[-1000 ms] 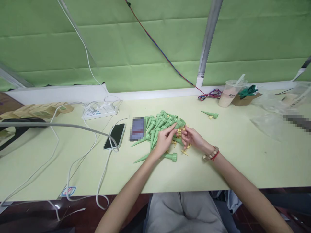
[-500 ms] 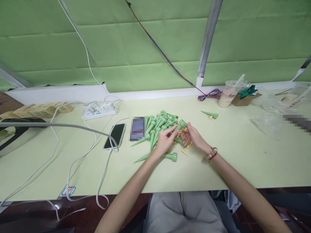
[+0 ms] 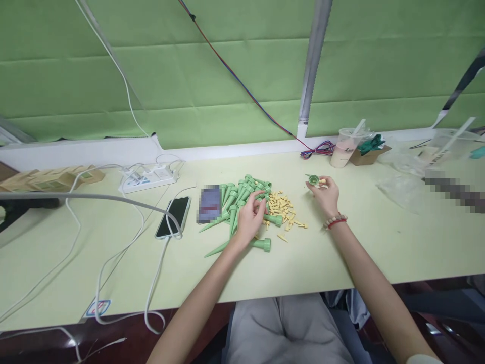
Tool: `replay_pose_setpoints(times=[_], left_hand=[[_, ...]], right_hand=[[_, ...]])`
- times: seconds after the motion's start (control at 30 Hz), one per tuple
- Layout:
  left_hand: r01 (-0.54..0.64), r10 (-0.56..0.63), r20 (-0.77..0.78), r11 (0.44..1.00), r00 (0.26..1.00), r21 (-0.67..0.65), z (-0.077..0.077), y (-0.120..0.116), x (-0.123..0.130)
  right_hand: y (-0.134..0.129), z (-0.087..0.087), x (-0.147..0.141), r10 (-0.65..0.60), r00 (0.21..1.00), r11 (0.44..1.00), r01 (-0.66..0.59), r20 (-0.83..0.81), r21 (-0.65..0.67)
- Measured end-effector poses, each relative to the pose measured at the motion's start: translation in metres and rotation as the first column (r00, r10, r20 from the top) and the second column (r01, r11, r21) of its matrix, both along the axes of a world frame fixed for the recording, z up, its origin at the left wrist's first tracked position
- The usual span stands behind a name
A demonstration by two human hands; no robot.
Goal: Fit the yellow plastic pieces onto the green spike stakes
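Note:
My right hand (image 3: 326, 194) pinches a green plastic watering spike (image 3: 313, 179), its round open end turned toward me. Beside that end is a small yellow piece; I cannot tell whether it is fitted to this spike. A thin green tip shows behind it. My left hand (image 3: 253, 212) hovers over the right side of a heap of green watering spikes (image 3: 248, 187), fingers bent but apart, with nothing visible between them. Small yellow plastic pieces (image 3: 282, 205) lie scattered between my hands. One more spike (image 3: 261, 244) lies nearer me, partly hidden by my left forearm.
A pixelated flat object (image 3: 209, 203) and a phone (image 3: 173, 217) lie left of the heap. White cables run to a power strip (image 3: 149, 178). At the back right stand a drink cup (image 3: 343, 149), a small cardboard box (image 3: 367, 157) and clear plastic bags (image 3: 401, 192).
My hands have parted. My right hand has carried a green spike right, to where another lay, and my left hand has moved slightly left over the heap. The view has shifted slightly.

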State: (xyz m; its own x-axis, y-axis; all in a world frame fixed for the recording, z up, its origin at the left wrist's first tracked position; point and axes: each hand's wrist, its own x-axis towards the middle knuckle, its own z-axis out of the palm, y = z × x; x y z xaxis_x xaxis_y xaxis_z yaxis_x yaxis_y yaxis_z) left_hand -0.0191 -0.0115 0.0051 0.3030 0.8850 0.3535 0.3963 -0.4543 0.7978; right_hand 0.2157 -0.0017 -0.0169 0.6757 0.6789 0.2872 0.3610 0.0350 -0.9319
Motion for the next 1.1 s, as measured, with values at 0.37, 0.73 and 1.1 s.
replay_pose_setpoints(times=[0.37,0.73,1.1], left_hand=[[-0.167,0.209,-0.206,0.964,0.956,0.205,0.004,-0.001,-0.005],[-0.106,0.207,-0.291,0.939,0.934,0.328,0.001,-0.004,-0.002],[-0.115,0.225,-0.291,0.929,0.930,0.351,-0.001,-0.003,-0.002]], right_hand=[[-0.003,-0.019,0.023,-0.056,0.884,0.853,0.284,0.465,-0.437],[0.000,-0.023,0.023,-0.061,0.861,0.907,0.259,0.505,-0.332],[0.017,-0.033,0.022,0.026,0.975,0.999,-0.017,-0.220,0.043]])
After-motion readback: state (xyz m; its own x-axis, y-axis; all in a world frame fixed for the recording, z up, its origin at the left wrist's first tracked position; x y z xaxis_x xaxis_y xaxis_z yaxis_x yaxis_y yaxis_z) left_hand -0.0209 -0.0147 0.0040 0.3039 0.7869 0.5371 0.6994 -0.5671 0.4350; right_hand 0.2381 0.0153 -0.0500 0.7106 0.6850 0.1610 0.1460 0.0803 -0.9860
